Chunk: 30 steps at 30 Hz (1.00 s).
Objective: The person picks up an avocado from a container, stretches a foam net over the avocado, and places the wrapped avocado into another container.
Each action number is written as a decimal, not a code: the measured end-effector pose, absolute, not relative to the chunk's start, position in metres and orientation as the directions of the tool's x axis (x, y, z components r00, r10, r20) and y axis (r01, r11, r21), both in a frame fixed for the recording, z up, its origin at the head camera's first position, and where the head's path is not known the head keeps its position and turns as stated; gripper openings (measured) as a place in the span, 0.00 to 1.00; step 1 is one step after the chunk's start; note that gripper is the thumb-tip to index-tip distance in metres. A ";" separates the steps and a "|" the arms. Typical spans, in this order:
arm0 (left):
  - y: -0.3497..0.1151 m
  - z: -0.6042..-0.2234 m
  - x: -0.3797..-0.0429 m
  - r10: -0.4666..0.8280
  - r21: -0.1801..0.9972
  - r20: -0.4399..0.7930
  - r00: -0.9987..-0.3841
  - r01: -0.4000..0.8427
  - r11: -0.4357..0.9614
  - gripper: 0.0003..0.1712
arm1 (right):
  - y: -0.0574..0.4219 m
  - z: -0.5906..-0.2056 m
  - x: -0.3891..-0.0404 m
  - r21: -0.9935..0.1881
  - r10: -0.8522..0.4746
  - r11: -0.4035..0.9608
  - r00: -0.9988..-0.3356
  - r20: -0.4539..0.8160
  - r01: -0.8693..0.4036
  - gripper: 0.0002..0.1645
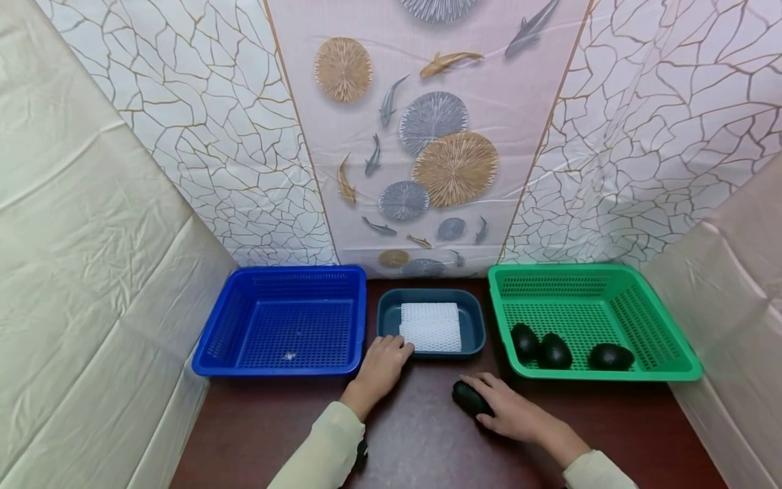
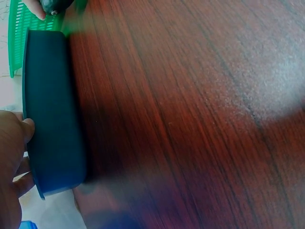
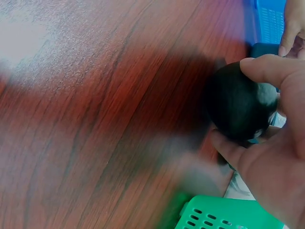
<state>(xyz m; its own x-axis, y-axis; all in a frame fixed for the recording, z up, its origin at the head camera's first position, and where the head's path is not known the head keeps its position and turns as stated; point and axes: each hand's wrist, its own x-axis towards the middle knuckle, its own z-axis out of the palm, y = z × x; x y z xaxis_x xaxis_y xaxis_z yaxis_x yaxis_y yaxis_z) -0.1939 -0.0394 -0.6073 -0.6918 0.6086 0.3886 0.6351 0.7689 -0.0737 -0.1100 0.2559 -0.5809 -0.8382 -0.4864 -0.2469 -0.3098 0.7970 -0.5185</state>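
Note:
My right hand holds a dark avocado above the table, right of centre. In the right wrist view, the thumb and fingers curl round this smooth avocado. My left hand grips the front left corner of a dark teal tray. Its fingertips lie over the rim in the left wrist view, against the tray wall. White foam netting lies flat inside the tray.
To the right stands a green basket with 3 dark avocados near its front. A blue basket on the left has a small whitish bit on its floor. Patterned cloth hangs behind the brown table.

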 end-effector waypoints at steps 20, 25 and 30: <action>-0.040 -0.608 -0.194 0.607 -0.063 0.362 -0.708 0.631 0.774 0.08 | 0.250 -0.591 -0.117 -0.507 -0.417 0.823 -0.878 -0.233 -0.256 0.45; -0.039 -0.607 -0.194 0.605 -0.063 0.370 -0.705 0.631 0.773 0.07 | 0.250 -0.592 -0.118 -0.498 -0.421 0.823 -0.882 -0.212 -0.273 0.45; -0.039 -0.607 -0.195 0.605 -0.064 0.368 -0.706 0.630 0.774 0.07 | 0.249 -0.588 -0.119 -0.468 -0.432 0.829 -0.882 -0.189 -0.306 0.45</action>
<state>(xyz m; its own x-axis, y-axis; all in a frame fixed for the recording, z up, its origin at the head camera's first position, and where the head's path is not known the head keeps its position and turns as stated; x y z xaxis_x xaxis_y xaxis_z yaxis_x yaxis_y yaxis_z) -0.1948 -0.0394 -0.6070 -0.7058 0.6054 0.3680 0.6303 0.7737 -0.0640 -0.1194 0.2488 -0.5883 -0.8819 -0.4321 -0.1886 -0.3060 0.8288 -0.4684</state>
